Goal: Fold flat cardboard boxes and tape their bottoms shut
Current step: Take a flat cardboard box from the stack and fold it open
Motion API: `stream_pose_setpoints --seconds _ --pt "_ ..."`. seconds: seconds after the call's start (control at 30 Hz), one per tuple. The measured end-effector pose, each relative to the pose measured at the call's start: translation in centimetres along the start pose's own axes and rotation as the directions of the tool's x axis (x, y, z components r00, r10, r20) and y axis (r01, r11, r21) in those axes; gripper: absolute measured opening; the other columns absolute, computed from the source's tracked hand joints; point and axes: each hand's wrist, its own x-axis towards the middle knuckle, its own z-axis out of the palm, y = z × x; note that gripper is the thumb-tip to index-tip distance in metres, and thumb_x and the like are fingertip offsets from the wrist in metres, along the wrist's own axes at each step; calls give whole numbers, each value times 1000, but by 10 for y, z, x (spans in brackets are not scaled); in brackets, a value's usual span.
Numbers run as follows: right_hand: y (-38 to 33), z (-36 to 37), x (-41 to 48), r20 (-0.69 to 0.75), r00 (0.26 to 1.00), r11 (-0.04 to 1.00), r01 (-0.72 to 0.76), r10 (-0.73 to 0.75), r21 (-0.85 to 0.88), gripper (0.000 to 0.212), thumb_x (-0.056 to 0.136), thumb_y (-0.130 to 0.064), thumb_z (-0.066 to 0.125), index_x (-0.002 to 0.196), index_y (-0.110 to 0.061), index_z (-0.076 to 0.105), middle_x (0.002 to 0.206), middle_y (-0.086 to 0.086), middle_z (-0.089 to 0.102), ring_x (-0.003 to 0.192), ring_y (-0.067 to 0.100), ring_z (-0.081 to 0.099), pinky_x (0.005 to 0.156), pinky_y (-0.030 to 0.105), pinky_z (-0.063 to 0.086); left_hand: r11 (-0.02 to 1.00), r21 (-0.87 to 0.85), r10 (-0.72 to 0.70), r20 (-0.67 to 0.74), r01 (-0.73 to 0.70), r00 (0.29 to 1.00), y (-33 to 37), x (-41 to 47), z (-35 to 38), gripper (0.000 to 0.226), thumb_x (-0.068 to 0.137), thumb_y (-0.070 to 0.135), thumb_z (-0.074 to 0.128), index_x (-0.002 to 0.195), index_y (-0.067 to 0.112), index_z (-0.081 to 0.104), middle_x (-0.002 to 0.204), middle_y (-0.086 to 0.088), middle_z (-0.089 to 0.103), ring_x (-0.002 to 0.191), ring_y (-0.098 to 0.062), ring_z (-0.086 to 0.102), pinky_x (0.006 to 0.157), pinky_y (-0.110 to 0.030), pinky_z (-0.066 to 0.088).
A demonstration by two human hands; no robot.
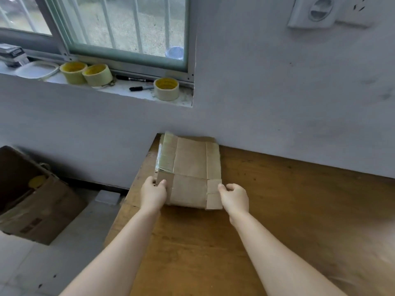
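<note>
A flat brown cardboard box (189, 167) lies on the wooden table (277, 210), pushed against the wall at the table's far left corner. Strips of shiny tape cover its left part. My left hand (153, 194) grips the box's near left edge, thumb on top. At the near right corner, my right hand (234, 199) pinches the small flap there. Three rolls of yellowish tape stand on the window sill: two rolls (85, 72) side by side at the left, one roll (166, 88) at the right.
Black markers (140, 88) lie on the sill between the rolls, with a white tray (37, 70) further left. On the tiled floor to the left of the table stands a large open cardboard carton (36, 201). A wall socket (320, 11) sits at the upper right.
</note>
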Motion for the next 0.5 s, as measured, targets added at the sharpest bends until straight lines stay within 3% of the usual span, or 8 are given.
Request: stream_pose_setpoints --seconds 0.13,0.2,0.27,0.37,0.5 --pt "17 -23 -12 21 999 993 -32 30 117 50 95 -37 55 138 -14 48 138 5 50 119 23 51 83 29 40 992 -116 42 -14 -43 999 -7 -30 13 16 96 20 54 102 5 55 121 -18 56 104 -30 53 85 -40 45" --pt "30 -41 -18 4 1000 995 -6 6 99 52 95 -41 55 139 -15 46 139 5 46 119 23 50 84 29 41 981 -188 41 -6 -42 999 -11 -51 22 18 95 19 56 104 3 57 120 -18 58 111 -32 54 92 -42 44" --pt "46 -64 -24 -22 999 997 30 -28 73 56 95 -44 53 142 -15 43 142 6 41 124 24 47 92 32 43 958 -285 30 16 -24 999 -14 -77 35 20 94 18 58 109 4 59 117 -16 62 113 -33 56 99 -49 45" --pt "70 -105 -31 4 997 988 73 -74 139 54 97 -40 51 143 -13 42 142 4 47 128 23 46 106 40 41 925 -377 58 27 -43 998 -13 -122 61 6 93 13 58 88 13 61 97 -9 67 94 -27 61 90 -45 48" --pt "101 -169 -43 -41 987 966 158 -153 206 41 97 -30 53 134 -13 49 124 0 59 105 15 55 91 30 46 890 -451 76 8 -64 997 -12 -188 104 10 94 12 58 85 15 60 87 -3 66 83 -20 59 80 -39 48"
